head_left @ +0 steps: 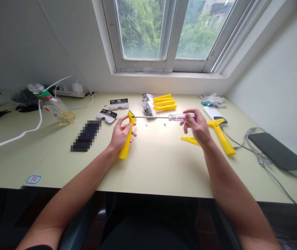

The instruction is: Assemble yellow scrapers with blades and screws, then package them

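a person's left hand curls its fingers around a yellow plastic scraper, held above a pale green desk with its head tilted up and away. the scraper is glossy and bright, with a long, tapering handle and a wider, angled head. the right hand pinches a screwdriver between thumb and fingertips. its clear handle is streaked with purple, and its thin steel shaft runs almost level across the desk, the tip meeting the scraper's head. two tiny screws lie on the desk below the shaft. just beyond the right hand are a second yellow scraper and a loose yellow piece. a row of yellow handles lies beside a stack of packaged parts near the window. two printed cards stand to the left. farther left are a pixelated dark block and a plastic bottle; to the right are blue-handled scissors, white gloves and a dark tablet.
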Demonstrator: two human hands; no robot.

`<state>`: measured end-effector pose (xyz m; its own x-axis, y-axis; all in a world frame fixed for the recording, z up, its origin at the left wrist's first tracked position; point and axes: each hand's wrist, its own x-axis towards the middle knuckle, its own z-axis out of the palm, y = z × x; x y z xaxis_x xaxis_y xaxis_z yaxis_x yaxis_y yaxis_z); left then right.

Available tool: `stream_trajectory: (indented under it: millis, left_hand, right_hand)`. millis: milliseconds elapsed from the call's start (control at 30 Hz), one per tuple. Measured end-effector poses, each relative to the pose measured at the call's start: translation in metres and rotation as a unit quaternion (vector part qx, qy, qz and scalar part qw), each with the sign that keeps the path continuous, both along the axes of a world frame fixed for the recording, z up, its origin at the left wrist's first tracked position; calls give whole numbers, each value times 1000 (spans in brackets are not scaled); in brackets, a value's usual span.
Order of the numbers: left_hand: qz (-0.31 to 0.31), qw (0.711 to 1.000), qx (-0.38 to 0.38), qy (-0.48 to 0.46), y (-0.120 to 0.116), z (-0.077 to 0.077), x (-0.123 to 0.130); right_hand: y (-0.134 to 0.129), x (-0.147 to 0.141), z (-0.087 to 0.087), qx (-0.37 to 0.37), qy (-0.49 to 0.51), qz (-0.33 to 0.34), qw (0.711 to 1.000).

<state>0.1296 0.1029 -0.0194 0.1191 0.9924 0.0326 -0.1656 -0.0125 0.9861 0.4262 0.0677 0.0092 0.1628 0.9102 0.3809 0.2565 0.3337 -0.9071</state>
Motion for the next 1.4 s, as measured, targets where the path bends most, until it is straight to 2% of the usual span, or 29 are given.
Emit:
stream_trajectory:
  millis: [67, 200, 367, 533, 633, 733, 800, 867, 1000, 1067, 1100, 1200, 1267, 1333, 1400]
  left_hand:
    - [-3, 1000, -2, -1, 0, -1, 0]
    - [-12, 1000, -13, 1, 0, -2, 0]
    - [-11, 1000, -24, -16, 2, -2, -2]
    - [-15, 998, -53, -39, 4, 1, -2]
    - [39, 998, -38, -45, 10, 4, -7]
    - [131, 990, -7, -58, 17, 8, -16]
    - [167, 983, 7, -76, 21, 10, -22]
    - [171, 981, 11, -88, 21, 12, -23]
    - [141, 986, 29, -78, 13, 10, -16]
    - [127, 988, 42, -76, 7, 8, -9]
    - [120, 989, 44, -80, 5, 8, -5]
    - [96, 990, 34, -93, -1, 7, 5]
    - [76, 992, 34, -94, -8, 9, 14]
    - [57, 993, 48, -96, -18, 10, 25]
    - [33, 994, 57, -89, -30, 9, 36]
  right_hand:
    - [0, 1, 0, 25, -3, 19, 1000]
    - [1, 1, -3, 22, 7, -32, 999]
    - [-1, -1, 1, 7, 0, 34, 999]
    - [-2, -4, 2, 38, -10, -20, 999]
    - [0, -4, -1, 47, 46, -9, 998]
    - [2, -5, -6, -7, 51, 32, 998]
    - [3, -9, -10, -46, 0, 72, 996]
    - [1, -16, -15, -57, -90, 117, 987]
    - [-4, -29, -20, -75, -309, 198, 927]
    - [-6, -34, -19, -84, -362, 218, 902]
    - [-8, -38, -18, -70, -373, 213, 900]
    - [-13, -53, -12, -6, -351, 162, 922]
    - [-19, -69, -9, -28, -288, 159, 944]
    - [-26, -86, -10, -94, -207, 206, 952]
    - [-32, -101, -16, -150, -120, 276, 942]
